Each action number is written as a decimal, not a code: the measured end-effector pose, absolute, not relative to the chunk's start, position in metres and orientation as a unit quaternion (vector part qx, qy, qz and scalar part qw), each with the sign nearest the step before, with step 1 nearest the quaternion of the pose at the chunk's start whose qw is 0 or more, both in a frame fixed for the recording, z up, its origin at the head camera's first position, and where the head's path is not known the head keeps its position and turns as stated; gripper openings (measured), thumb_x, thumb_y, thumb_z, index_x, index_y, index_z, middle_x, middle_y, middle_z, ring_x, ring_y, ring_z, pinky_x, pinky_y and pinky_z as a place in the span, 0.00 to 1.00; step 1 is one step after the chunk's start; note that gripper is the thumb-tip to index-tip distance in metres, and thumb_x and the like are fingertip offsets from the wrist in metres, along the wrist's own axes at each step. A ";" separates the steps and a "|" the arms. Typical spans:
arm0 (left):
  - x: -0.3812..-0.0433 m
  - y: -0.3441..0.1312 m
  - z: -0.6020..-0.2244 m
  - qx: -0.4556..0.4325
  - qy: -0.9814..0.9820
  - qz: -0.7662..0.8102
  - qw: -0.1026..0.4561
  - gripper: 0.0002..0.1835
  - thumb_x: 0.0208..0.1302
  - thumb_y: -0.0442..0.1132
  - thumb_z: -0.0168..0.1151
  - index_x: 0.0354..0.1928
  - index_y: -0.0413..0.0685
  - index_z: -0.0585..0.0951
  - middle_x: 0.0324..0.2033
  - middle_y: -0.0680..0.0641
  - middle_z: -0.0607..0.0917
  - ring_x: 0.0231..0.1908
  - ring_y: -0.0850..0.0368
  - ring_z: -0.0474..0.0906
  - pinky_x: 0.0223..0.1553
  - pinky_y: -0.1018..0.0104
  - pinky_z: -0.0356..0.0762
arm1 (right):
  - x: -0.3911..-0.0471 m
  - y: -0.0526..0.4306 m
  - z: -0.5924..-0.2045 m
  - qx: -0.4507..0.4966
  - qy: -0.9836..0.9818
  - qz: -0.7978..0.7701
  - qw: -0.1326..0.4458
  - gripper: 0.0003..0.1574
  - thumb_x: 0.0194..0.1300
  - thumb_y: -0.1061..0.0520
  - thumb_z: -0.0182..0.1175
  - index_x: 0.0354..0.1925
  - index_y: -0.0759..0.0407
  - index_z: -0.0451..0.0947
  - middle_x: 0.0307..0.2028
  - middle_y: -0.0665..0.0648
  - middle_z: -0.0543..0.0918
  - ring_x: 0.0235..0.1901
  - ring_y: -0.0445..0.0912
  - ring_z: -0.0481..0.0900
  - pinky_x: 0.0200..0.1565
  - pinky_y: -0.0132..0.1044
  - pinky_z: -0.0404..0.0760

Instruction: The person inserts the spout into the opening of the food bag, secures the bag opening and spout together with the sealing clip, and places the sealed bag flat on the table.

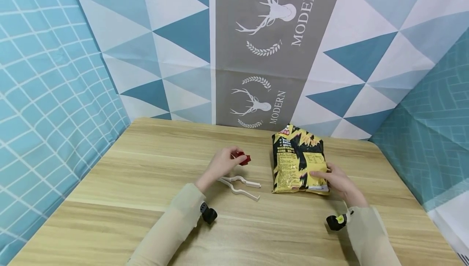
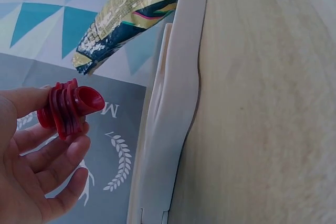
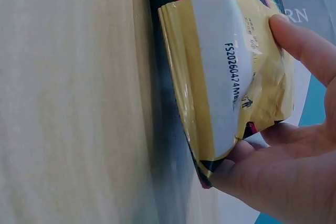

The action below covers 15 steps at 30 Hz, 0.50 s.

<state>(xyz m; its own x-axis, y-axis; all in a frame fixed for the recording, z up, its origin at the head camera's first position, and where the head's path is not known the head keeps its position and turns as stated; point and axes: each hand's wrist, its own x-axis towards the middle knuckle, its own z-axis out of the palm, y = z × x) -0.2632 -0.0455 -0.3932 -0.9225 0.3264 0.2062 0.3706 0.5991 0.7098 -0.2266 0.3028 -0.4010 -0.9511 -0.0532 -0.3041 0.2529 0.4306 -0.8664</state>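
Note:
My left hand (image 1: 219, 163) pinches a small red plastic spout (image 2: 67, 107) between thumb and fingers, above the table. In the left wrist view the spout's ridged collar and hollow round end show. Just below that hand lies a white plastic bag clip (image 2: 181, 77), its two long arms spread apart in the head view. My right hand (image 1: 342, 182) grips the lower right side of a black and yellow snack bag (image 1: 287, 170). Its thumb lies on the printed face, and its other fingers go behind the edge. A pale strip with a printed code crosses the bag's end in the right wrist view.
The wooden table (image 1: 146, 168) ends at a patterned backdrop (image 1: 183, 54) just behind the bag. A blue grid cloth (image 1: 44, 95) stands along the left side, a teal cloth (image 1: 432, 136) along the right. A black wrist camera (image 1: 209, 214) hangs by the left sleeve.

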 end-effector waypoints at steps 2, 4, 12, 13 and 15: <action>-0.264 -0.046 -0.393 -0.199 -0.894 -0.402 0.027 0.13 0.54 0.51 0.55 0.36 0.53 0.77 0.25 0.57 0.78 0.26 0.64 0.72 0.28 0.69 0.69 | -0.226 0.303 -0.402 0.059 0.839 -0.523 0.142 0.64 0.48 0.42 0.60 0.62 0.69 0.29 0.61 0.72 0.38 0.59 0.64 0.41 0.55 0.56 0.50; -0.264 -0.046 -0.394 -0.200 -0.894 -0.400 0.027 0.12 0.54 0.51 0.55 0.36 0.53 0.77 0.24 0.57 0.78 0.26 0.64 0.72 0.28 0.69 0.69 | -0.226 0.304 -0.404 0.056 0.839 -0.523 0.140 0.64 0.48 0.42 0.60 0.62 0.69 0.30 0.61 0.72 0.39 0.60 0.64 0.40 0.55 0.57 0.49; -0.264 -0.044 -0.391 -0.195 -0.898 -0.392 0.027 0.12 0.54 0.52 0.55 0.36 0.54 0.77 0.25 0.58 0.78 0.26 0.64 0.72 0.29 0.69 0.68 | -0.227 0.308 -0.420 0.045 0.820 -0.557 0.128 0.59 0.46 0.42 0.62 0.62 0.64 0.39 0.56 0.67 0.57 0.54 0.57 0.59 0.54 0.51 0.59; -0.264 -0.044 -0.390 -0.195 -0.899 -0.392 0.026 0.13 0.54 0.52 0.55 0.36 0.54 0.77 0.25 0.58 0.78 0.26 0.64 0.72 0.29 0.69 0.68 | -0.226 0.306 -0.419 0.040 0.820 -0.556 0.129 0.58 0.47 0.43 0.61 0.62 0.66 0.38 0.56 0.68 0.57 0.54 0.57 0.59 0.53 0.51 0.59; -0.264 -0.043 -0.388 -0.195 -0.899 -0.391 0.025 0.13 0.54 0.52 0.55 0.36 0.54 0.77 0.24 0.58 0.78 0.26 0.64 0.72 0.28 0.69 0.68 | -0.221 0.301 -0.412 0.034 0.824 -0.550 0.131 0.56 0.49 0.45 0.60 0.62 0.68 0.39 0.55 0.69 0.57 0.53 0.57 0.61 0.52 0.50 0.61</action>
<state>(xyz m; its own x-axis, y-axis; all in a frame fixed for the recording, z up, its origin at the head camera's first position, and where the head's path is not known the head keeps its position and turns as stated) -0.2637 -0.0430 -0.3883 -0.9226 0.3308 0.1985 0.3707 0.6173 0.6939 -0.2208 0.3012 -0.4118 -0.9634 -0.0873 -0.2535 0.2008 0.3915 -0.8980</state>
